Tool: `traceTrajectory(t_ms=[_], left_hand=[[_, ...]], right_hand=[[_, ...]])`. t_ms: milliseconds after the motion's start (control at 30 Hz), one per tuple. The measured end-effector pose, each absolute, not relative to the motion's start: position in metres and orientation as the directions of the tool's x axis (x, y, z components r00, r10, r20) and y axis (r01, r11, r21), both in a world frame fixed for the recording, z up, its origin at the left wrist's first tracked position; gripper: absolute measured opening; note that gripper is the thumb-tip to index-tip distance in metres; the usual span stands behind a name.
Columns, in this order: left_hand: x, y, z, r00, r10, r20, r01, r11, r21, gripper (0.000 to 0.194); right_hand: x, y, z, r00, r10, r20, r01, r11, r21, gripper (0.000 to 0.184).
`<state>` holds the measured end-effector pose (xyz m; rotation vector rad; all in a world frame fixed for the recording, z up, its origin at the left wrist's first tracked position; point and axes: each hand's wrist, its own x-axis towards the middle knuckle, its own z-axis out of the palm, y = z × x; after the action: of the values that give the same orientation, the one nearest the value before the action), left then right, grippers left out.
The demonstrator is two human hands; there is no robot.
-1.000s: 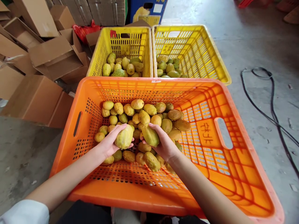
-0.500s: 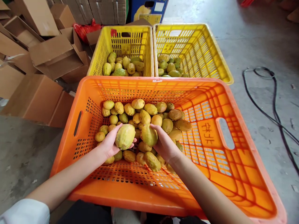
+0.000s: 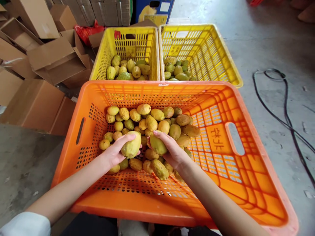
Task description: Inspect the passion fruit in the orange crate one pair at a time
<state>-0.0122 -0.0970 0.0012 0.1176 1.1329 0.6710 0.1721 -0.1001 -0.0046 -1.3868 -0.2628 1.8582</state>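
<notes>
A big orange crate [image 3: 221, 98] stands right in front of me, with a pile of yellow-green fruits [image 3: 157, 119] in its left half. My left hand [image 3: 113, 153] is closed around one large yellow fruit [image 3: 131, 147] just above the pile. My right hand [image 3: 172, 151] grips another yellow-green fruit [image 3: 158, 145] beside it. The two held fruits are almost touching.
Two yellow crates stand behind the orange one: the left yellow crate [image 3: 103, 55] and the right yellow crate [image 3: 221, 52] each hold several fruits. Cardboard boxes [image 3: 36, 95] are heaped on the left. A black cable [image 3: 283, 114] snakes over the concrete floor on the right.
Both hands have kept their fruits and turned them slightly over the pile. The fruits sit a little lower than half a second ago.
</notes>
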Motion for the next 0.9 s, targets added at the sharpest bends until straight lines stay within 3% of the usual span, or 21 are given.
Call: traceTrajectory(t_ms=[200,400,633,900], left_hand=[[-0.0116,-0.0957,-0.0007,0.211,0.621,-0.755,-0.451,0.747,0.489,0.017],[-0.0074,-0.0918,0.0023,0.192,0.541,-0.819,-0.483,0.779,0.401,0.014],[-0.0124,-0.0923,-0.0007,0.313,0.476,-0.822,-0.499,0.819,0.284,0.035],[-0.0095,-0.0948,0.0009,0.266,0.533,-0.804,-0.532,0.776,0.339,0.033]], right_hand=[[0.1701,-0.0984,0.0039,-0.133,0.607,-0.784,-0.48,-0.731,-0.485,0.02],[0.168,-0.0974,0.0054,-0.126,0.546,-0.828,-0.511,-0.751,-0.417,0.012],[0.1693,-0.0948,0.0032,-0.146,0.577,-0.804,-0.506,-0.742,-0.44,0.019],[0.1702,-0.0946,0.0042,-0.191,0.522,-0.831,-0.493,-0.783,-0.379,0.017]])
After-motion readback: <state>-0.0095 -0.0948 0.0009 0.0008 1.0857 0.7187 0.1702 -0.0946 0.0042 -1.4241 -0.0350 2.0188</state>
